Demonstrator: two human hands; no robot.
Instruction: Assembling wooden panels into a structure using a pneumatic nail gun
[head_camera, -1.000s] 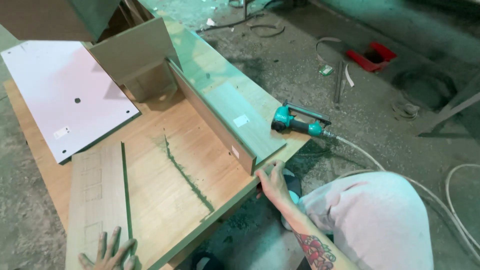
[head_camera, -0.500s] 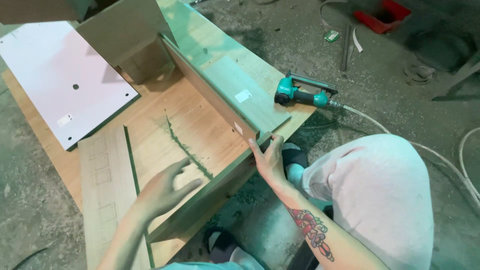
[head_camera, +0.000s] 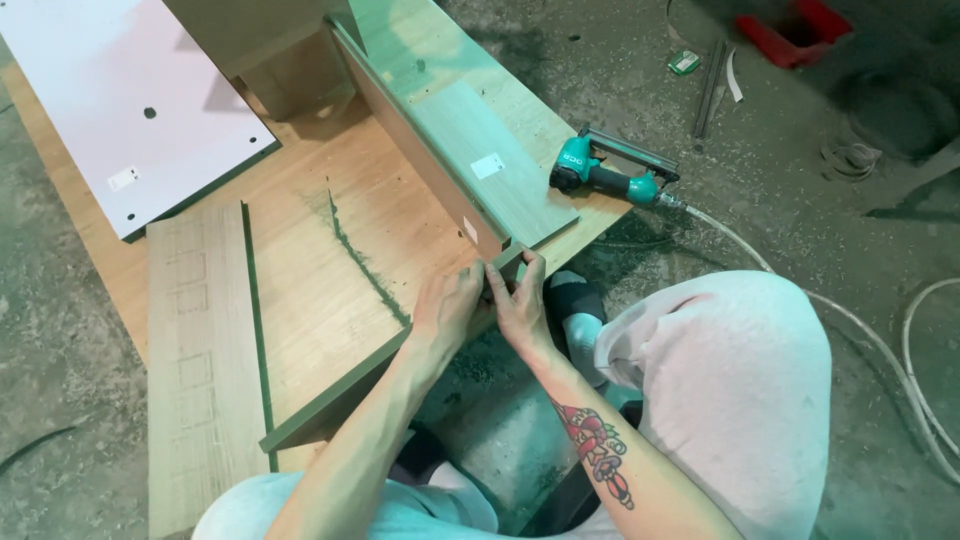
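My left hand (head_camera: 450, 310) and my right hand (head_camera: 522, 300) meet at the near corner of a wood-grain assembly. Both press on the end of an upright board (head_camera: 420, 150) that stands on edge on a flat wooden panel (head_camera: 310, 290). Fingers of both hands pinch the board's near end where it meets the panel's edge. A smaller wood-grain panel (head_camera: 495, 160) lies flat on the right side of the upright board. A teal nail gun (head_camera: 605, 178) rests at the right edge, a hand's length from my right hand.
A white panel with a hole (head_camera: 120, 110) lies at the far left. A narrow wood-grain strip (head_camera: 200, 370) lies at the left. A hose (head_camera: 850, 320) runs from the nail gun across the concrete floor. A red object (head_camera: 795, 30) sits far right. My knee (head_camera: 730, 380) is below.
My left hand came in from the panel's lower left edge to the board's near end beside the right hand. The view has moved closer to the corner.
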